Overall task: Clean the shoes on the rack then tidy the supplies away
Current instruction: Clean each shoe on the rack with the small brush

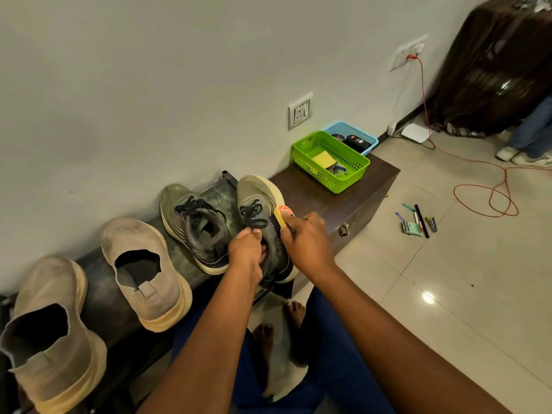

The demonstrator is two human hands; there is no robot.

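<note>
Gripping the green sneaker [263,222] at its collar, left hand [246,249] steadies it on the rack's [98,282] right end; right hand [307,243] clamps a yellow sponge [282,215] against its side.

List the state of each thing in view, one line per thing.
Left hand: grips the laced shoe's collar.
Right hand: holds the sponge applicator against that shoe.
Laced shoe: held tilted.
Other laced shoe: resting on the rack.
Green basket: holds a yellow pad.
</note>
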